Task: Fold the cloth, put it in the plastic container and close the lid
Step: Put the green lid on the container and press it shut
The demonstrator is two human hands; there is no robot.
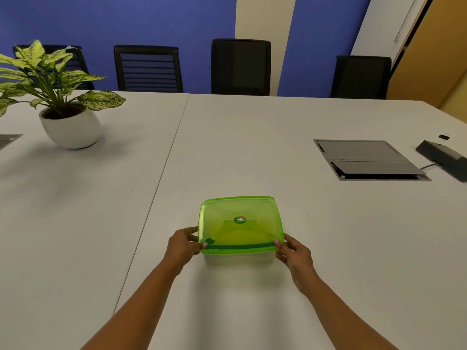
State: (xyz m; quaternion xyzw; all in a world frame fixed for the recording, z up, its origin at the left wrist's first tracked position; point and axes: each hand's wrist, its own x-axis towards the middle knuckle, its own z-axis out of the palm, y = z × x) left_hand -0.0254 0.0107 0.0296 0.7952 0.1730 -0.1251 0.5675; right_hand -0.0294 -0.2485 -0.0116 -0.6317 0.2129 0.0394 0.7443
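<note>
A clear plastic container (238, 258) stands on the white table (252, 152) in front of me, with a translucent green lid (240, 221) lying on top of it. Through the lid's near edge a dark green strip of cloth (240, 246) shows inside. My left hand (183, 245) grips the lid's near left corner, thumb on top and fingers curled round the side. My right hand (293, 251) grips the near right corner the same way. Most of the cloth is hidden by the lid.
A potted plant (68, 120) in a white pot stands at the far left. A grey cable hatch (366, 157) is set into the table at the right, with a dark device (444, 157) beyond it. Black chairs (241, 66) line the far edge.
</note>
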